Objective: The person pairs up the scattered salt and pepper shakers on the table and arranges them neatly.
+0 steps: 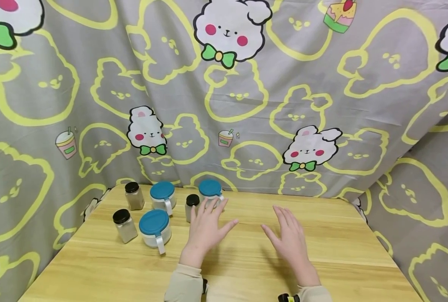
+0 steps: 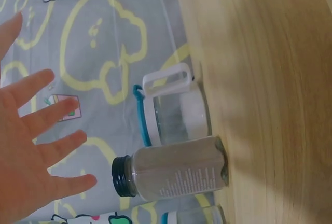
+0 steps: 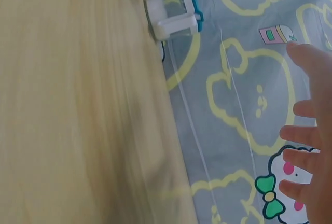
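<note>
While the left hand (image 1: 205, 228) hovers splayed, holding nothing | black-capped jar (image 1: 191, 206), blue-lidded canister (image 1: 210, 188) just beyond | right hand (image 1: 290, 239) spread, empty too

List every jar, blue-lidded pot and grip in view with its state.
Front jar: upright, lid on
Back-left jar: upright, lid on
Right jar: upright, lid on
Front pot: upright, lid closed
Back-left pot: upright, lid closed
Right pot: upright, lid closed
Left grip: open, empty
Right grip: open, empty
</note>
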The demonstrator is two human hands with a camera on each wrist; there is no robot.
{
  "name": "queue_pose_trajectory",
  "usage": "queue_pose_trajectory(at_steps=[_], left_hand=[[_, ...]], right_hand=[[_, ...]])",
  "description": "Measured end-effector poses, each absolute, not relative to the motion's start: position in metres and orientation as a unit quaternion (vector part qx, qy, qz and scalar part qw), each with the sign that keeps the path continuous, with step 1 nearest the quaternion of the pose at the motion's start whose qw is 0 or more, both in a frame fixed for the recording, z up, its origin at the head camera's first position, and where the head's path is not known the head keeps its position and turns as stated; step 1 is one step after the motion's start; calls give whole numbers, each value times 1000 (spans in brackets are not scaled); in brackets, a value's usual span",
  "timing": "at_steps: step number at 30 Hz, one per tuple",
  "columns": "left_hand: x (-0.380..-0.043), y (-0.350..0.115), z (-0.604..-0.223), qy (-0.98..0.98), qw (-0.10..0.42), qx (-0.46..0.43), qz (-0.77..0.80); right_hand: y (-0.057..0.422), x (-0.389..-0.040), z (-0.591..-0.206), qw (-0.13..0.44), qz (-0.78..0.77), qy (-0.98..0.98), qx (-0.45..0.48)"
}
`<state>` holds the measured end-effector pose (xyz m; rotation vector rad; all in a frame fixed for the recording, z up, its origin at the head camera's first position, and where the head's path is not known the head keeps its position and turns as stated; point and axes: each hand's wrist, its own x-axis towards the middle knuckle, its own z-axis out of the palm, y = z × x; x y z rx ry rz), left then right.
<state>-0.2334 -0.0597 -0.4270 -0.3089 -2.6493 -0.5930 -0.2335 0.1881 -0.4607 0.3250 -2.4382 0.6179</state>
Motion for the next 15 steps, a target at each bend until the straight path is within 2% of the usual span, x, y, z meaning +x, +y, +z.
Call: queue_pose_trajectory(at_steps=[7, 15], left_hand=[[-234, -63, -423, -934, 274, -113, -202], [-240, -78, -420, -913, 338, -104, -206]], right_hand=[[177, -247, -458, 374, 228, -880, 182], [165, -260, -455, 373, 231, -877, 196]])
